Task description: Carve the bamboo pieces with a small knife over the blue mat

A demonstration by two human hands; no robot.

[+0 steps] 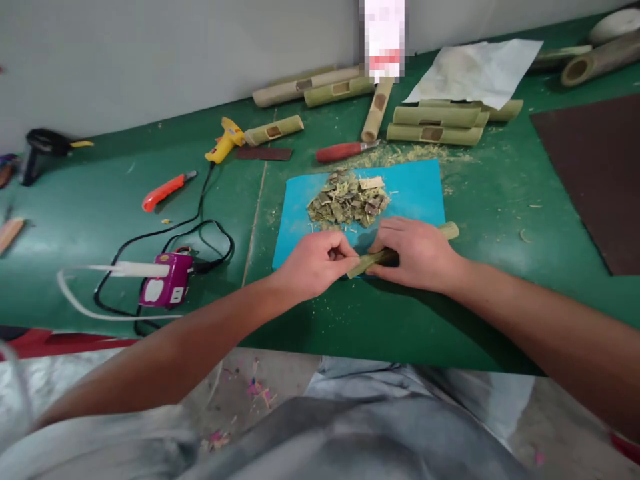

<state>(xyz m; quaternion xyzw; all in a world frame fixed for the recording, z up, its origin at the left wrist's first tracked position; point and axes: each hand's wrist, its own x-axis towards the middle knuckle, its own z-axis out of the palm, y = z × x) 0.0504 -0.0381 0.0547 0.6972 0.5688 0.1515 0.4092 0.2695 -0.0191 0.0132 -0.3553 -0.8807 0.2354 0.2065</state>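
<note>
My right hand (417, 253) wraps round a short bamboo tube (369, 261) and holds it down at the near edge of a blue sheet (417, 183). The tube's far right end sticks out past my knuckles. At its left end my left hand (320, 265) is closed, thumb and fingertips pinching the rim. Whether anything small is between those fingertips is hidden. Just beyond my hands, a heap of bamboo chips and shavings (347, 200) lies on the blue sheet. Behind the sheet rests a red-handled knife (345, 152).
Several cut bamboo tubes (435, 135) lie along the back, some under white paper (470, 70). To the left are a yellow glue gun (227, 141), an orange utility knife (167, 192), a purple power adapter (167, 280) with cords, and a black tool (45, 150). A dark brown sheet (595, 173) lies right.
</note>
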